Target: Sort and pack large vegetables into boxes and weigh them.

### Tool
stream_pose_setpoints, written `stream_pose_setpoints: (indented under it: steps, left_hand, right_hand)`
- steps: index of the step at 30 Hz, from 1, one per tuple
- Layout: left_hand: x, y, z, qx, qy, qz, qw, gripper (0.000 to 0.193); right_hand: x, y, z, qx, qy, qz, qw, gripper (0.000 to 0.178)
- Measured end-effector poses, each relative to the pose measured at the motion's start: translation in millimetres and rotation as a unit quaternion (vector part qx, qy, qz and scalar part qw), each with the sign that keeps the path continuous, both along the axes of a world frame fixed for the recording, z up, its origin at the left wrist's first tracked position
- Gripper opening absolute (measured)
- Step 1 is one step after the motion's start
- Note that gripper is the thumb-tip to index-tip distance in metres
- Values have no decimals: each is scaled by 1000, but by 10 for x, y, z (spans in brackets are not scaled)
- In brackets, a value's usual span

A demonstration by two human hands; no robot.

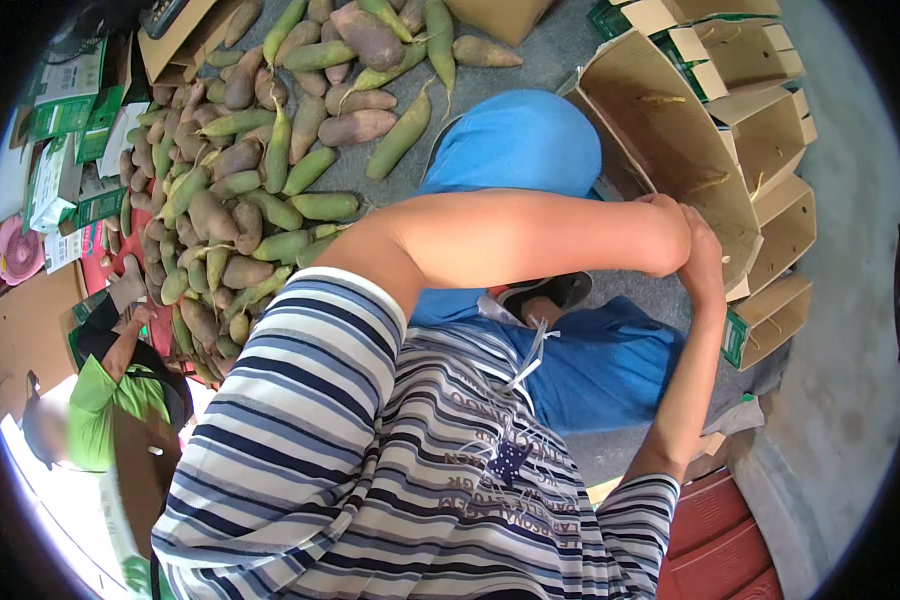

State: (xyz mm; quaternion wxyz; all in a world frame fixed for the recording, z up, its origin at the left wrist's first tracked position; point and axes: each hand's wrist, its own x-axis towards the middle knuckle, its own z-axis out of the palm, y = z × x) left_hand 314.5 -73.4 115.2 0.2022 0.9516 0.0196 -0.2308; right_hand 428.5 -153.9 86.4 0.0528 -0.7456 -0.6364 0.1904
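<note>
My left arm reaches across to the right, and my left hand is bent at the near edge of an open cardboard box. Its fingers are mostly hidden behind the wrist. Right beside it, touching or nearly so, my right hand comes up from below with its fingers curled at the same box edge. The box is tilted, brown inside, with short yellow cords on its walls. A large heap of long green and purplish-brown radishes covers the floor on the left, away from both hands.
Several smaller open cartons stand in a row at the right, beside a grey wall. Green-and-white cartons lie at the far left. A person in a green shirt sits beyond the heap. Red crates lie at lower right.
</note>
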Motion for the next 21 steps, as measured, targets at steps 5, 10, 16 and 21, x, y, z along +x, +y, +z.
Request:
stream_pose_setpoints:
  steps: [5,10,16,21]
  left_hand:
    - [8,-123,165,-52,-103,66,991,16]
    - [-315,108,481,-170,-380,122,901,19]
    - [-1696,1218,-626,47,-468,412,781,26]
    - [-4000,1530,-1774,220,96,580,778,32]
  right_hand:
    - [110,-18,-99,-5,54,-5,999,22]
    - [90,8,-91,-25,31,-6,999,20]
    - [-41,74,52,-37,10,-16,999,18]
    - [-63,67,51,-28,6,-19,999,18]
